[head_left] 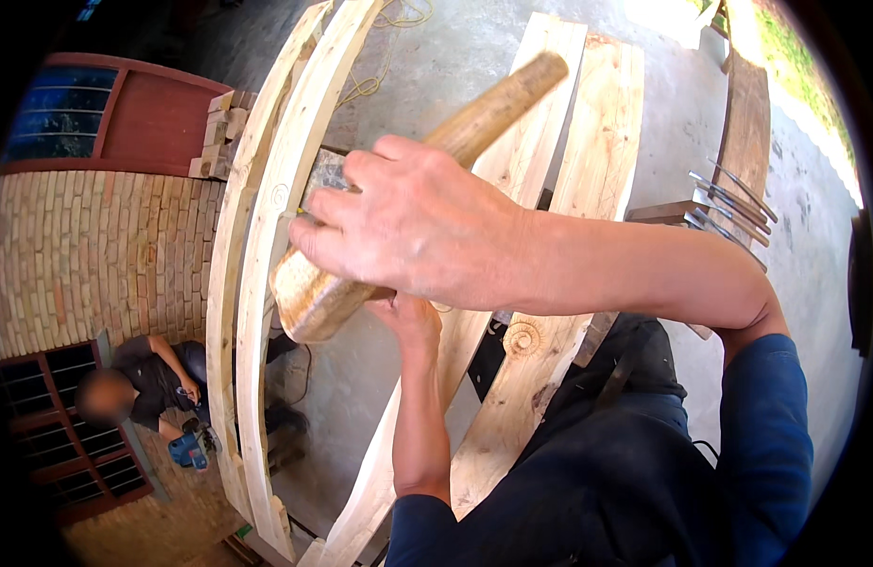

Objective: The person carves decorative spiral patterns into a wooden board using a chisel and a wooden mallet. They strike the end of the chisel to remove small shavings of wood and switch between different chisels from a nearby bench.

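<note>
My right hand [427, 217] is closed round a thick wooden mallet [314, 298]. The mallet's round handle [512, 99] slants up and to the right past the knuckles, and its blocky pale head sticks out at lower left. Beneath it is my left hand [410, 319], its fingers mostly hidden by the mallet and my right hand. A greyish piece [329, 170] shows beside my right fingers; its kind is unclear. Under my arms lie long pale planks [597, 123]. One carries a carved round rosette [523, 338] near my body.
Two long upright-edged boards [295, 161] run along the left. Several chisels [734, 203] lie by a dark wooden bench [746, 123] at right. A person [162, 378] at lower left holds a blue power tool [188, 450] near a brick wall [106, 255]. Yellow cord [366, 87] lies on the floor.
</note>
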